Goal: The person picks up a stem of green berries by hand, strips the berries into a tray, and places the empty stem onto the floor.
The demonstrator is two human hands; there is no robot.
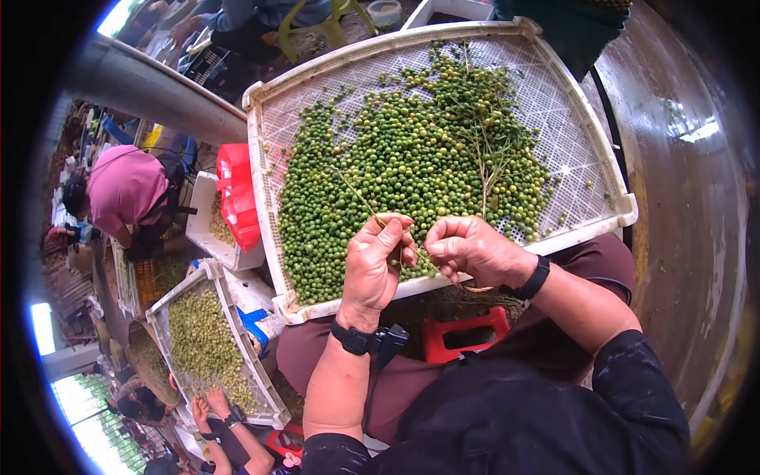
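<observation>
A white mesh tray [582,142] lies before me, holding many small green round fruits [396,150]. Leafless and leafy stems [489,154] rest on the fruits at the right. Above the tray's near edge, my left hand [378,265] pinches a thin green stem [348,184] that reaches up and left over the fruits. My right hand [467,249] is beside it, thumb and fingers closed at the stem's lower end, where a few green fruits hang between the hands. What exactly the right fingertips hold is too small to tell.
A second tray [229,297] of paler fruits stands at lower left, with another person's hands [210,405] at it. A person in pink [131,186] bends at the left. Near them are a red bag [237,194], a white bin [207,226] and a metal pole [158,91]. A red stool [467,332] is below.
</observation>
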